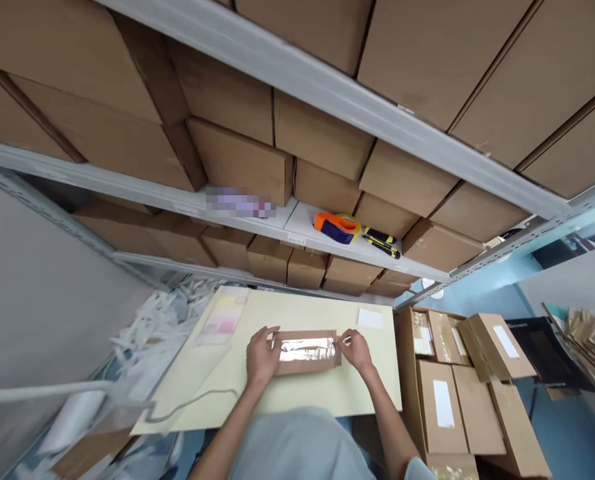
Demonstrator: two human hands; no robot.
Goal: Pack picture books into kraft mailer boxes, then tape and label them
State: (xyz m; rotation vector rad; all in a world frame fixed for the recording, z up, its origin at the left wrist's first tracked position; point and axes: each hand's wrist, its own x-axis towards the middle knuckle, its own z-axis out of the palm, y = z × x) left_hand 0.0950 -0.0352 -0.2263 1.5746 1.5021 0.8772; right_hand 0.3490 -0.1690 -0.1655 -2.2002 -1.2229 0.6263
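Small cardboard box (307, 363) lies on the tabletop (297, 313), clear tape (307, 348) already laid along its top; left hand (261, 357) and right hand (356, 350) clasp its ends, fingers closed on it; tape dispenser (336, 227) rests on far shelf (300, 223).

Bright, even light; tape (307, 348) glares, edges bend, one blurred patch.

Nothing reads: the shelf (302, 225) sticker (240, 202) at centre is blurred, labels (443, 403) on the boxes (477, 417) at lower right are too small, the taped carton (307, 365) bears no legible print.
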